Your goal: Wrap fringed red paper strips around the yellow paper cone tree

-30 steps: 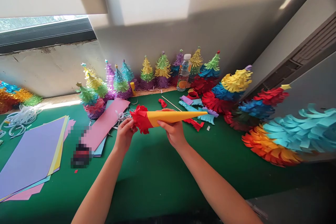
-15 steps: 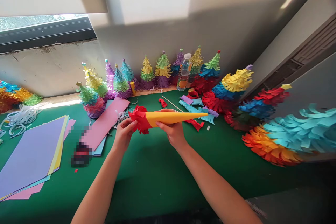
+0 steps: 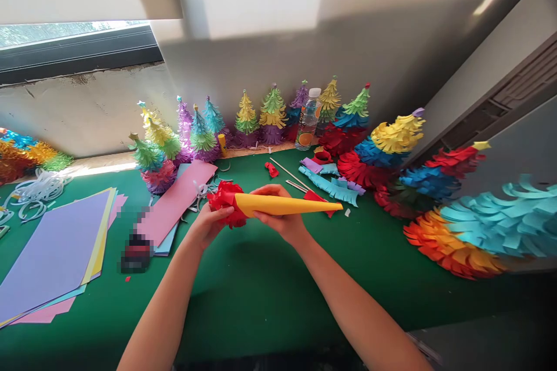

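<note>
A yellow paper cone [image 3: 291, 205] lies sideways in the air above the green table [image 3: 261, 284], its tip pointing right. Red fringed paper [image 3: 224, 204] wraps its wide left end. My right hand [image 3: 281, 217] is closed round the cone's middle, fingers over the top. My left hand [image 3: 208, 223] pinches the red fringe at the wide end from below.
Finished paper trees [image 3: 246, 119] line the back wall, with larger ones [image 3: 394, 139] at the right. A plastic bottle [image 3: 308, 120] stands among them. Coloured paper sheets [image 3: 52, 255] lie at the left, a pink sheet [image 3: 178, 200] and cyan fringe strips [image 3: 333, 185] nearby.
Both hands have lowered the cone a little and turned it; the left hand has shifted under the red fringe. The view has drifted slightly.
</note>
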A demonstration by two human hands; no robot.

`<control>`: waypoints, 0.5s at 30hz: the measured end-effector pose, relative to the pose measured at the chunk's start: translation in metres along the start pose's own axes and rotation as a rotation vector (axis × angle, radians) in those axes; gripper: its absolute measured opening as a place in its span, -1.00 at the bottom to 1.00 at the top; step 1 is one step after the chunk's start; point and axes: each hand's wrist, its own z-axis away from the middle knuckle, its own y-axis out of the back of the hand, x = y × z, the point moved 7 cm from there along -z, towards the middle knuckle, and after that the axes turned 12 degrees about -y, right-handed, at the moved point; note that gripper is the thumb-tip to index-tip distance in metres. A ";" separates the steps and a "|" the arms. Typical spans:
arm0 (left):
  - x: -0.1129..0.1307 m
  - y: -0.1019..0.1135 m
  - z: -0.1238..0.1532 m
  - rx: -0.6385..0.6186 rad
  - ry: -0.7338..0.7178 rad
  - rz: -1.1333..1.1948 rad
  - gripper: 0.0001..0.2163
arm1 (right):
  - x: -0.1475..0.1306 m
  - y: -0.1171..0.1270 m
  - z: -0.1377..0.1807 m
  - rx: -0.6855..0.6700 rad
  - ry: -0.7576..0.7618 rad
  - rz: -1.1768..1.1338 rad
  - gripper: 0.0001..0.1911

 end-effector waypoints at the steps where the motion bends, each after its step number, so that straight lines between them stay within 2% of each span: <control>1: 0.000 0.000 0.000 0.003 0.000 -0.011 -0.57 | -0.001 -0.001 0.000 -0.008 0.012 0.015 -0.63; 6: 0.002 0.000 -0.001 0.039 -0.018 -0.064 -0.60 | 0.001 -0.001 -0.001 -0.019 0.028 0.011 -0.63; 9: 0.007 0.003 -0.001 0.076 -0.068 -0.067 -0.59 | 0.003 0.006 -0.004 0.069 0.003 -0.041 -0.62; 12: 0.013 0.006 -0.002 0.097 -0.140 -0.039 -0.72 | 0.005 0.015 -0.005 0.190 -0.028 -0.087 -0.61; 15: 0.015 0.009 -0.003 0.099 -0.168 -0.077 -0.75 | 0.008 0.019 -0.005 0.253 -0.050 -0.133 -0.63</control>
